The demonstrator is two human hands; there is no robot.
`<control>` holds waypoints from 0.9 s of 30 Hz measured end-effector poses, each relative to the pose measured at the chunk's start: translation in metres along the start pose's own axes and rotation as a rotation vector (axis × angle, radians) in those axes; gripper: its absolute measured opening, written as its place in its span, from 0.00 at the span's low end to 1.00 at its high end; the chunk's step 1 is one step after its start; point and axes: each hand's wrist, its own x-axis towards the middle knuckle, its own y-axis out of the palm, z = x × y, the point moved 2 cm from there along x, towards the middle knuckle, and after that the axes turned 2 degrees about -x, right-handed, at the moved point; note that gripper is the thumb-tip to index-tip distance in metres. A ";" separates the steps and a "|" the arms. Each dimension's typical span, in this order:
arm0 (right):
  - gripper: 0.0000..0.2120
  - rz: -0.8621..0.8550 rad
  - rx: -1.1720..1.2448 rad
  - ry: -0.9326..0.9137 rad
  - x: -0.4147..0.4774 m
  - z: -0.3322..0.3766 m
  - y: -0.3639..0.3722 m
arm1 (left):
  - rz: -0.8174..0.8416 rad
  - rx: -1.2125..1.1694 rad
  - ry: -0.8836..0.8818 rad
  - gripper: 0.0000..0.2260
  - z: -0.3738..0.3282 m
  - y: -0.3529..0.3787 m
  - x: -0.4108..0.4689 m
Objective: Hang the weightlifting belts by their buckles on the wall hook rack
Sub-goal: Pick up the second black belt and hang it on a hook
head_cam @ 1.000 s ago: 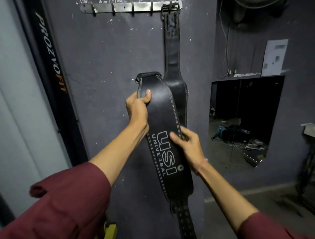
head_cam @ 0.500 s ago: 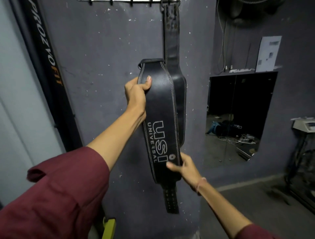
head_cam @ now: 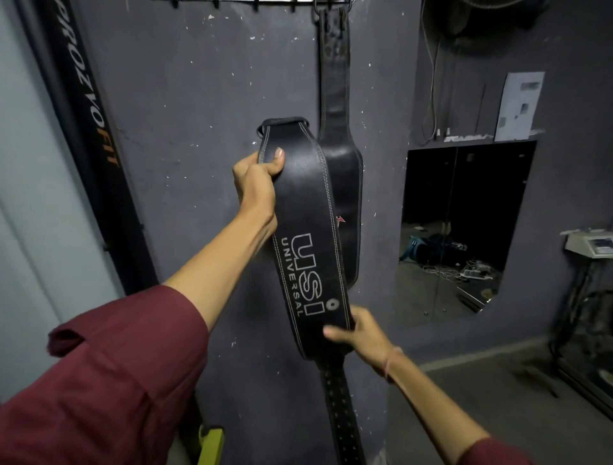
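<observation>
I hold a black leather weightlifting belt printed "USI UNIVERSAL" upright in front of the grey wall. My left hand grips its left edge near the folded top end. My right hand holds its lower right edge, where the wide part narrows to the perforated strap hanging down. Its buckle is hidden. Behind it, a second black belt hangs by its buckle from the wall hook rack, whose hooks just show at the top edge.
A black "PROZVOFIT" post leans at the left. A mirror is set in the wall at the right, with a paper notice above it. A small machine on a stand sits at the far right. Something yellow is by the floor.
My right hand slid down the belt from the logo to its lower edge. The view dropped, so the rack has risen to the top edge.
</observation>
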 end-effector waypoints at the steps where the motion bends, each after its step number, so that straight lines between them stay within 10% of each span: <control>1: 0.18 0.023 -0.041 0.100 -0.011 -0.027 0.001 | 0.003 0.023 0.001 0.10 0.001 -0.002 0.001; 21: 0.16 -0.369 0.207 -0.418 0.062 0.179 0.009 | 0.240 0.283 0.200 0.11 0.033 0.001 -0.027; 27: 0.13 -0.489 0.296 -0.397 0.073 0.195 -0.005 | 0.274 0.314 -0.122 0.10 0.146 -0.056 -0.124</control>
